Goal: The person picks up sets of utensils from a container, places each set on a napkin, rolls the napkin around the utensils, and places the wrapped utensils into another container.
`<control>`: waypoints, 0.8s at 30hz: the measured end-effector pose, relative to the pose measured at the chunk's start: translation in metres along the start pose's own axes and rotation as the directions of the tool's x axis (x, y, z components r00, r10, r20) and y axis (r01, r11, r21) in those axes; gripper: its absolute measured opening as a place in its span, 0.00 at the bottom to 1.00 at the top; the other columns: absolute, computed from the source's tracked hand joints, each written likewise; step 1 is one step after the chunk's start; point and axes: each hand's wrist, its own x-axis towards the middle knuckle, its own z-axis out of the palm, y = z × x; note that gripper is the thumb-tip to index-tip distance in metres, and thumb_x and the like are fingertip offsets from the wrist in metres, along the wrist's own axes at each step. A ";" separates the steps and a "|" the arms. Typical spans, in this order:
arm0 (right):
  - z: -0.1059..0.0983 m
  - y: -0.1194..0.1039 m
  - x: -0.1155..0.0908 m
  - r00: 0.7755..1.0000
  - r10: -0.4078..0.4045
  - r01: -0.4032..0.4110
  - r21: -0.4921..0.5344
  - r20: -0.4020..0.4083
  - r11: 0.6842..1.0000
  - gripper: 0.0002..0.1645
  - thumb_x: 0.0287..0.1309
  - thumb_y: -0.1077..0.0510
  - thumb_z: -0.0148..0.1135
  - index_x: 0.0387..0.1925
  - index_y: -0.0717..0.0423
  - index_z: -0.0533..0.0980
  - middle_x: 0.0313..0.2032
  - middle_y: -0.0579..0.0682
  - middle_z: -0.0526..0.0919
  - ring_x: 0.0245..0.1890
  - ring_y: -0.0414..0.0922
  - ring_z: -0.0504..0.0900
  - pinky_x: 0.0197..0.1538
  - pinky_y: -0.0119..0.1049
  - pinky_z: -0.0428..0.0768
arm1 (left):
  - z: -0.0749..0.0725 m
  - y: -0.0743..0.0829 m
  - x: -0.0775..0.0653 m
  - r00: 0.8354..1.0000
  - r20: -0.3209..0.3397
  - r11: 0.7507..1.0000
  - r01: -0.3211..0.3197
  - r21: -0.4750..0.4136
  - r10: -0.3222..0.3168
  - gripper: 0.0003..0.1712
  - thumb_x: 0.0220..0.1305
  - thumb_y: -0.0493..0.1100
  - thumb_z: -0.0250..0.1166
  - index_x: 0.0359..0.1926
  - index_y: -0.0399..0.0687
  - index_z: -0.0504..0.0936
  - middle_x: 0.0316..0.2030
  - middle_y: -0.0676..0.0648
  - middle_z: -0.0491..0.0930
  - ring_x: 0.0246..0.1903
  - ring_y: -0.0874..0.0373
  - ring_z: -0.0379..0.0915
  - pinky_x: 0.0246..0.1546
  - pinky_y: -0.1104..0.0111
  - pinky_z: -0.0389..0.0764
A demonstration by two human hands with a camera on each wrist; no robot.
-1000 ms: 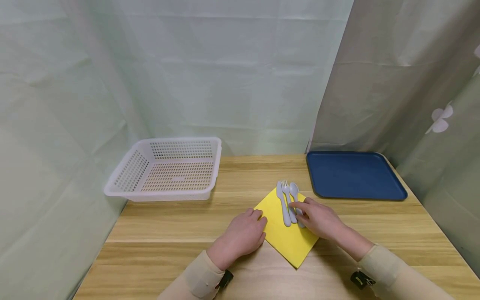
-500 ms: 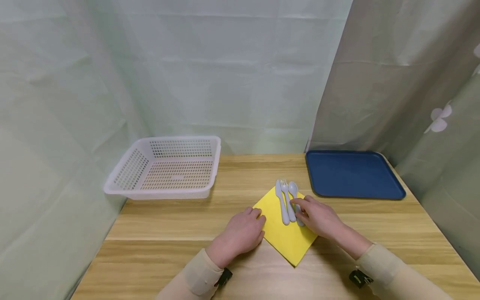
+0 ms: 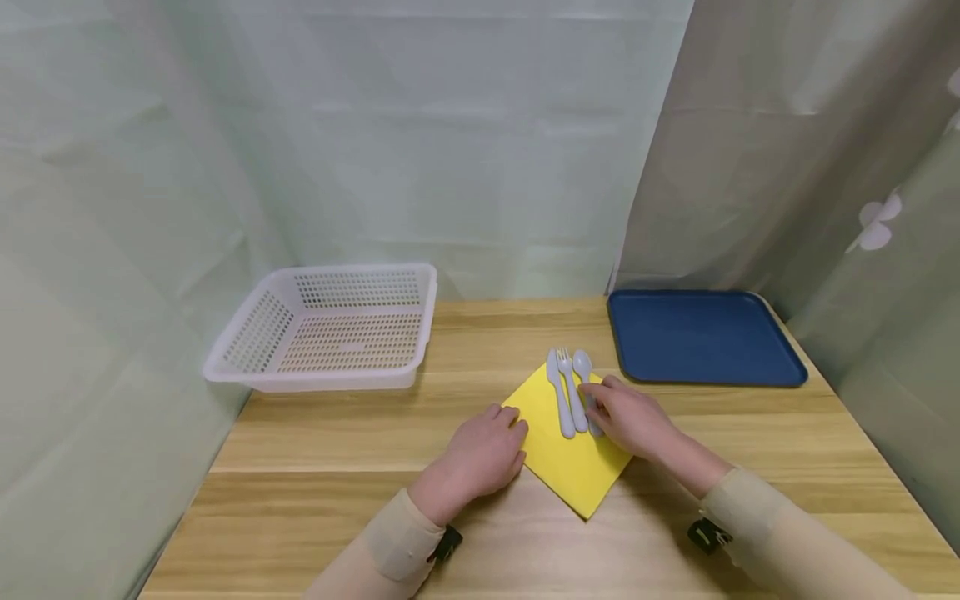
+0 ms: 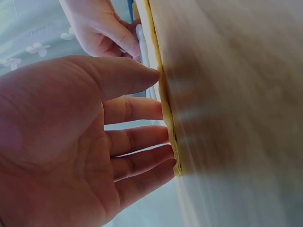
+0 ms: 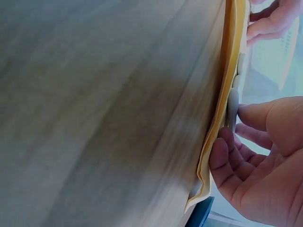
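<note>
A folded yellow napkin (image 3: 568,467) lies on the wooden table, one corner pointing toward the person. Side by side on it are a grey knife (image 3: 561,398), a fork (image 3: 572,397) and a spoon (image 3: 582,365), their heads at its far edge. The right hand (image 3: 632,418) pinches the spoon's handle between thumb and fingers, and its other fingertips rest on the napkin, as the right wrist view shows. At the napkin's left corner, the left hand (image 3: 483,452) rests its fingertips and thumb along the edge, fingers loosely bent and spread.
A white perforated plastic basket (image 3: 337,382) stands at the back left of the table (image 3: 315,500). Toward the back right lies a blue tray (image 3: 705,337). Pale curtains (image 3: 450,150) hang close behind and along the sides.
The head view has tilted slightly, so everything sits a little higher in it. Both hands keep nearly the same places at the napkin and spoon.
</note>
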 end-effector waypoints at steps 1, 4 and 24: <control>0.000 0.000 0.001 1.000 0.004 -0.004 0.003 0.003 1.000 0.22 0.73 0.61 0.73 0.66 0.58 0.83 0.38 0.47 0.77 0.30 0.40 0.72 0.30 0.35 0.74 | 0.000 0.000 0.000 1.000 0.001 1.000 0.000 -0.001 0.000 0.20 0.75 0.52 0.71 0.58 0.44 0.87 0.61 0.42 0.83 0.56 0.48 0.78 0.53 0.60 0.85; -0.001 0.001 0.001 1.000 0.007 -0.007 0.011 0.002 1.000 0.22 0.73 0.61 0.72 0.66 0.57 0.83 0.39 0.47 0.78 0.31 0.40 0.73 0.31 0.36 0.74 | -0.001 0.000 0.001 1.000 0.000 1.000 0.000 -0.004 0.000 0.20 0.76 0.52 0.71 0.58 0.44 0.87 0.61 0.42 0.83 0.56 0.48 0.78 0.53 0.60 0.86; -0.008 -0.004 -0.018 0.999 -0.019 0.018 -0.022 -0.031 1.000 0.27 0.71 0.59 0.76 0.68 0.58 0.83 0.42 0.49 0.81 0.35 0.42 0.78 0.38 0.40 0.80 | -0.001 0.000 0.000 0.995 -0.090 0.999 -0.045 0.022 0.046 0.24 0.74 0.53 0.74 0.62 0.45 0.87 0.63 0.44 0.83 0.58 0.49 0.80 0.59 0.61 0.84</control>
